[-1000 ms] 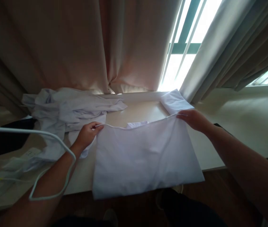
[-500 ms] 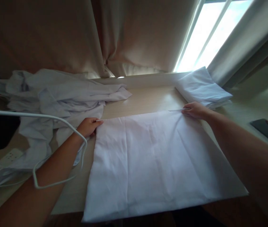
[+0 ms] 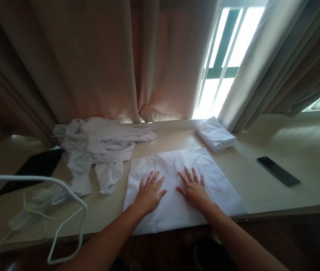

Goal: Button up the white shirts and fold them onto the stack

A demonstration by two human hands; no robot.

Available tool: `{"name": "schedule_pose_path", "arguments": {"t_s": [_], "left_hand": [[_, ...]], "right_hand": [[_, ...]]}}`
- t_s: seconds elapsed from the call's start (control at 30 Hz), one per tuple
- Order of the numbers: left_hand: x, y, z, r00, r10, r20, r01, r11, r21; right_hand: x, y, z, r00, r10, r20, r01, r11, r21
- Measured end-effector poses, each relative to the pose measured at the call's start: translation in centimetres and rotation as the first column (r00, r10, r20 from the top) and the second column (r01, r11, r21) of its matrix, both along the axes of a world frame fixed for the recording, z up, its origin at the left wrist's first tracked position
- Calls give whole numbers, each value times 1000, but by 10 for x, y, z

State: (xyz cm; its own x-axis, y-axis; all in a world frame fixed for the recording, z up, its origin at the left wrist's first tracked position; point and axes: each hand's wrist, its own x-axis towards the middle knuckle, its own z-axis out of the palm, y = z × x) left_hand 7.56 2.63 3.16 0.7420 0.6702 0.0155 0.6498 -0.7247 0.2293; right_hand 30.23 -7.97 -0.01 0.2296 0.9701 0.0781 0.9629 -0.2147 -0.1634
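Note:
A white cloth lies spread out on the pale table, its near edge reaching the table's front edge. Both hands rest on it with fingers spread and hold nothing. My left hand is flat on the cloth left of its middle. My right hand presses on it a little right of the middle. Faint creases run across the fabric. Behind the cloth on the right sits a folded white cloth stack. Back left, a crumpled heap of white fabric spreads over the table.
A dark phone lies on the table at right. On the left are a black flat object, a white power strip and a white cable looping in the foreground. Curtains hang behind, beside a bright window.
My hands have let go of the cloth's far corners and moved nearer and inward, now flat on it with fingers spread. The camera view has shifted up and back.

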Motion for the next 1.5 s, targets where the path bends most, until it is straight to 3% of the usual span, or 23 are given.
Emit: {"name": "schedule_pose_path", "arguments": {"t_s": [0.07, 0.13, 0.23, 0.37, 0.53, 0.63, 0.7, 0.8, 0.9, 1.07, 1.27, 1.4, 1.5], "left_hand": [[-5, -22, -6, 996, 24, -85, -29, 998, -53], [-19, -27, -11, 990, 70, -120, -75, 997, -35], [-49, -21, -17, 992, 104, -75, -101, 994, 47], [-84, -10, -25, 989, 143, -44, -140, 989, 57], [-91, -11, -18, 977, 190, -99, -181, 980, 86], [-67, -37, -8, 985, 165, -40, -154, 968, 198], [-44, -64, -9, 999, 52, 12, -53, 967, 251], [-17, -96, -24, 1000, -24, -1, 23, 983, 182], [-13, -99, -41, 999, 39, -18, -36, 990, 134], [-43, -60, -46, 992, 115, -45, -108, 985, 131], [-72, -26, -47, 972, 235, -31, -228, 964, 139], [-75, -10, -50, 949, 312, -38, -307, 946, 109], [-60, -7, -43, 922, 384, -54, -379, 921, 91]], "right_hand": [[-10, -19, -4, 999, -44, -29, 43, 998, -41], [-3, -35, -5, 992, -115, -45, 111, 991, -79], [18, -58, -4, 981, -188, -36, 184, 978, -96], [42, -85, -7, 958, -287, -6, 285, 955, -84], [37, -95, -4, 917, -399, 8, 399, 915, -55], [5, -89, 5, 952, -306, 17, 305, 952, 26], [-24, -82, 8, 989, -146, 14, 144, 985, 93], [-62, -74, 4, 996, 74, -48, -71, 995, 66], [-73, -72, -5, 992, 75, -106, -72, 997, 29], [-29, -83, -8, 991, -102, -91, 99, 994, -40], [49, -110, -13, 922, -386, -46, 378, 918, -118], [77, -122, -22, 866, -499, -44, 491, 863, -123], [78, -112, -20, 859, -512, -19, 511, 858, -60]]}}
